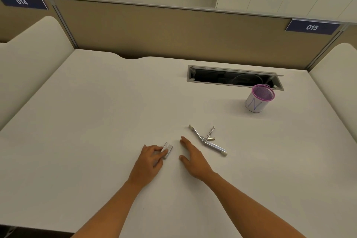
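left hand (151, 157) pinches a small pale box (167, 149) between thumb and fingertips, with the fingers curled over its near end. the box rests on the white desk (96, 121) just ahead of the knuckles, close to the person's middle. it looks like a packet of staples, though its print is too small to read. right hand (193, 157) lies flat and spread on the desk just beside the box, fingers straight, holding nothing. just off its outer edge lies the stapler (207, 140), swung wide open with its metal arms splayed apart and the loading channel seemingly exposed. the step in hand appears to be getting a strip out of the box for that channel. to do it well, the left should pin the box low against the desk so it cannot skid, while the right comes across to ease the lid or inner tray open with a light touch; a hard tug would likely scatter loose strips. the stapler is near enough that it need not be moved first, but the right wrist should avoid knocking its splayed arms. further off to the right stands a pink-rimmed mesh pen cup (259, 98), just in front of an open cable hatch (233, 77) set in the desk, with a tan partition (154, 31) behind.
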A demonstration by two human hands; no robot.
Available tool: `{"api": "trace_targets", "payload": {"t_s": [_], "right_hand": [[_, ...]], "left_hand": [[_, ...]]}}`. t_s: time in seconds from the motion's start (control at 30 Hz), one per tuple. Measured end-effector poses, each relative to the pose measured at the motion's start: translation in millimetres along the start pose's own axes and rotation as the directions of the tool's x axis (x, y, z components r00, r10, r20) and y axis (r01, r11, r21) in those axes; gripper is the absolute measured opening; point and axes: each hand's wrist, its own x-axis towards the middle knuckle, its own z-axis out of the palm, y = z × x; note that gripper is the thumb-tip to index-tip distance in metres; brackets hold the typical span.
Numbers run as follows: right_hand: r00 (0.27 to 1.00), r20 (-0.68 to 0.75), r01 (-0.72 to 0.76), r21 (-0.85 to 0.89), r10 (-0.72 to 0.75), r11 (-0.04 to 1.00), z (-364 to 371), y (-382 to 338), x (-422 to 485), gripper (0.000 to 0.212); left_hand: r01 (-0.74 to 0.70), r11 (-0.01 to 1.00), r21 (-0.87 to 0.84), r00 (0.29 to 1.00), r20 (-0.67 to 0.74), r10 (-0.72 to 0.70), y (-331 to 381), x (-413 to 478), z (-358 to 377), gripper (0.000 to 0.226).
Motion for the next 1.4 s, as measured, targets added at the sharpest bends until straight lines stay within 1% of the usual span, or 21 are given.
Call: {"api": "trace_targets", "payload": {"t_s": [0.13, 0.37, 0.5, 0.63, 0.77, 1.0, 1.17, 1.27, 1.4], "right_hand": [[0.998, 0.012, 0.055, -0.097, -0.054, 0.994, 3.1, 1.2, -0.6, 0.059], [0.986, 0.04, 0.164, -0.309, -0.16, 0.937, 1.7, -8.6, 7.5, 0.055], [0.982, 0.099, 0.187, -0.412, -0.16, 0.892, 4.8, -12.7, 14.6, 0.056], [0.978, 0.137, 0.207, -0.495, -0.16, 0.844, 8.2, -15.5, 19.3, 0.051], [0.981, 0.128, 0.189, -0.498, -0.143, 0.846, 8.2, -16.6, 20.8, 0.048], [0.986, 0.115, 0.16, -0.432, -0.121, 0.887, 7.3, -18.3, 17.3, 0.05], [0.98, 0.157, 0.176, -0.434, -0.119, 0.884, 7.4, -18.6, 14.5, 0.055], [0.981, 0.16, 0.167, -0.406, -0.11, 0.898, 5.3, -19.9, 14.7, 0.048], [0.987, 0.119, 0.144, -0.327, -0.11, 0.934, 1.2, -20.2, 14.5, 0.035]], "left_hand": [[0.04, 0.996, -0.077, 0.997, -0.058, -0.045, 5.3, -13.5, 3.1, 0.03], [0.034, 0.993, -0.116, 0.998, -0.039, -0.038, 5.5, -15.3, 0.9, 0.027], [0.067, 0.988, -0.138, 0.997, -0.025, -0.071, 4.5, -15.7, 0.9, 0.025], [0.062, 0.989, -0.134, 0.997, -0.027, -0.066, 3.4, -16.1, 1.3, 0.024], [0.091, 0.983, -0.162, 0.995, -0.014, -0.094, 0.0, -16.7, 2.6, 0.029], [0.097, 0.984, -0.151, 0.995, -0.009, -0.099, 1.6, -15.9, -0.2, 0.026], [0.053, 0.998, -0.034, 0.997, -0.047, -0.055, 5.3, -14.7, -2.4, 0.026], [0.05, 0.999, -0.02, 0.997, -0.061, -0.051, 5.8, -16.0, -2.5, 0.028], [0.07, 0.997, -0.043, 0.995, -0.064, -0.073, 4.3, -15.6, -1.3, 0.032]]}}
